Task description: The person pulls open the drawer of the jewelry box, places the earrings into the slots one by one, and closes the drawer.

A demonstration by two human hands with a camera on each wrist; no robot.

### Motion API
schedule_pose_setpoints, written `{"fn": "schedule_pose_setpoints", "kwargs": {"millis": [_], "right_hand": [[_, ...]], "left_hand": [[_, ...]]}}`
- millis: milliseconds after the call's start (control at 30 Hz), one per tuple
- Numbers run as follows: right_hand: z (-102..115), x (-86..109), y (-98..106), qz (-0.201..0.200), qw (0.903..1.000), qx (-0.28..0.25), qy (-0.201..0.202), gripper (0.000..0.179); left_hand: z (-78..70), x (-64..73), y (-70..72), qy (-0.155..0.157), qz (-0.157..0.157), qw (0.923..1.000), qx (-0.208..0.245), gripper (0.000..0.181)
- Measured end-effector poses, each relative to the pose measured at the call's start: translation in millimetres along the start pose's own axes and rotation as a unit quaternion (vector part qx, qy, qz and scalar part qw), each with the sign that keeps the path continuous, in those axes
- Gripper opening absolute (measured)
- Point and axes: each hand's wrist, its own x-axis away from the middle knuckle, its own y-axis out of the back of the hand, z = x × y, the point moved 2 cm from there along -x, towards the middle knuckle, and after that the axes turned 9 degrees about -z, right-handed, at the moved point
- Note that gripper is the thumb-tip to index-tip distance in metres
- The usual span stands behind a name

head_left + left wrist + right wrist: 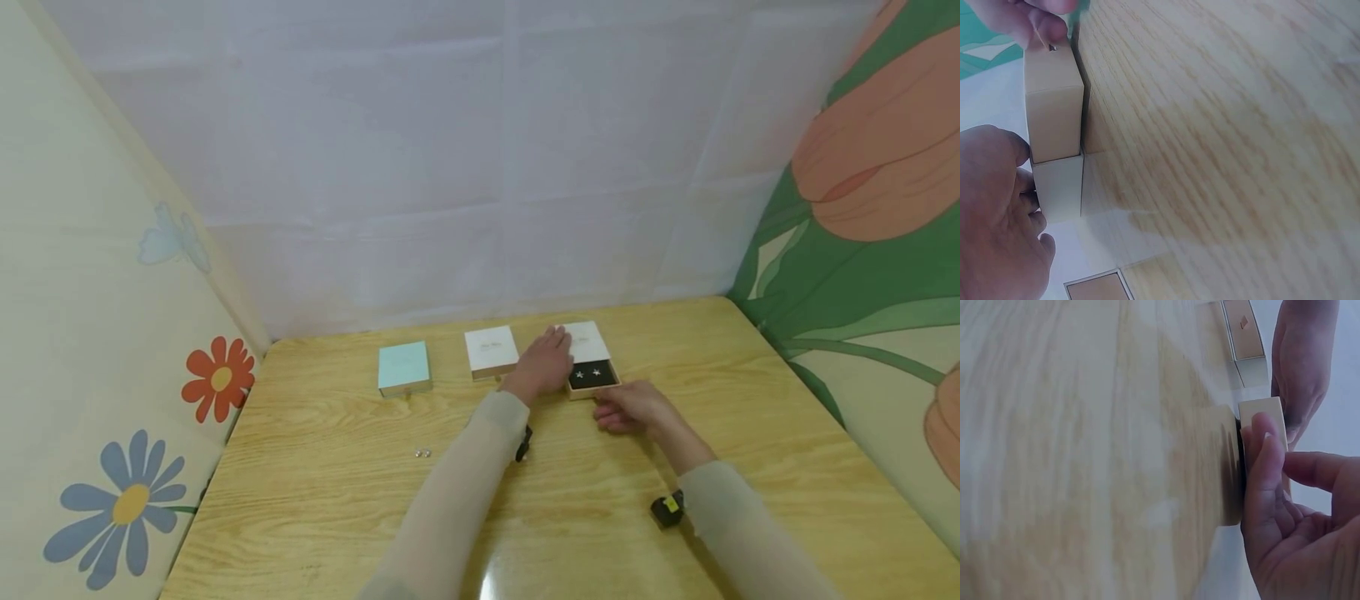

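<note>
A white drawer-style jewelry box point(583, 342) stands at the back of the table with its drawer point(593, 392) pulled partly out. Two star-shaped earrings point(588, 374) sit on the drawer's black pad. My left hand point(542, 364) holds the box's white sleeve point(1060, 189) at its left side, its fingertips bent against the edge. At the front, my right hand point(634, 407) pinches the drawer's small pull ribbon point(1040, 37) between thumb and fingers. In the right wrist view, the right fingers point(1266, 464) cover most of the drawer front.
Left of this box stands another white drawer box point(491, 350), shut, and farther left a mint-green one point(404, 367). Two small shiny pieces, seemingly earrings point(423, 453), lie on the wood-grain table point(322, 475). A white cloth point(450, 167) hangs behind the table.
</note>
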Motion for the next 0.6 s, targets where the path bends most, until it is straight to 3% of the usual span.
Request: {"fn": "schedule_pose_setpoints", "kwargs": {"millis": [600], "right_hand": [[-5.0,-8.8,-6.4,-0.023,0.9987,-0.043,-0.018,0.033]], "left_hand": [[0.7,-0.6,-2.4,0.003,-0.005,0.9999,0.011,0.055]]}}
